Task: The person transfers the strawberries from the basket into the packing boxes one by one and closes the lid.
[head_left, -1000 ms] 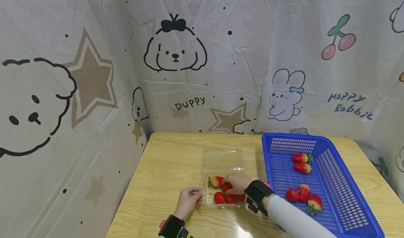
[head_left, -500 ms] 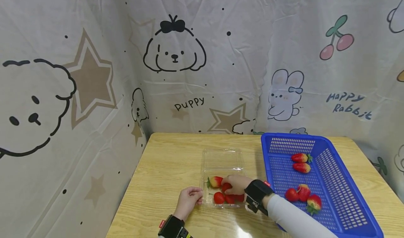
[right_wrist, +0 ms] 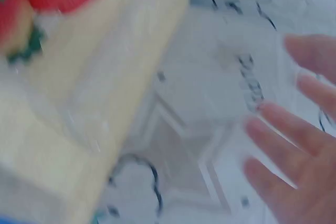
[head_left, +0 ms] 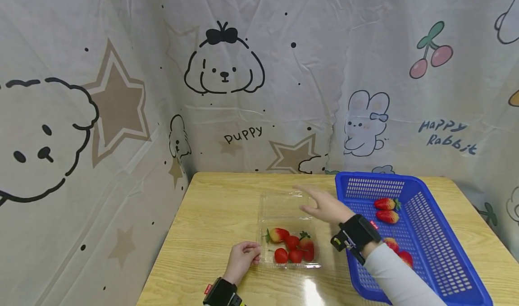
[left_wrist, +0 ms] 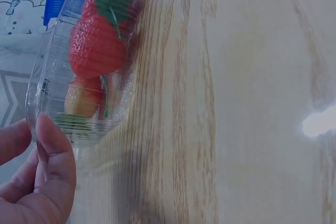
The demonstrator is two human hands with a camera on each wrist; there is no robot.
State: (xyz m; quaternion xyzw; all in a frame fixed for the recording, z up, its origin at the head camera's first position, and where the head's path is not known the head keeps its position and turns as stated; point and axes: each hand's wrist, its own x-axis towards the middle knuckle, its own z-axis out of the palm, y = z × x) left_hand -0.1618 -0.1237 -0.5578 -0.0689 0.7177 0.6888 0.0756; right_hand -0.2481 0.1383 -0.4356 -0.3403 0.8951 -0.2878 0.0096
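Observation:
A clear plastic clamshell box lies on the table with its lid folded back flat away from the person. Several red strawberries with green leaves sit in its near half. At the left side of the box, my left hand pinches the rim between thumb and fingers; in the left wrist view the thumb and fingers grip the plastic edge beside the strawberries. My right hand is over the lid's right side, fingers spread, holding nothing. In the right wrist view that hand is blurred.
To the right stands a blue plastic basket with perforated walls, several strawberries lying in it. The right forearm crosses its near left rim and partly hides the nearer berries. A printed cloth hangs behind the wooden table.
My right hand has let go of a strawberry in the box and moved up, away and slightly right, fingers spreading. The left hand stays at the box's rim.

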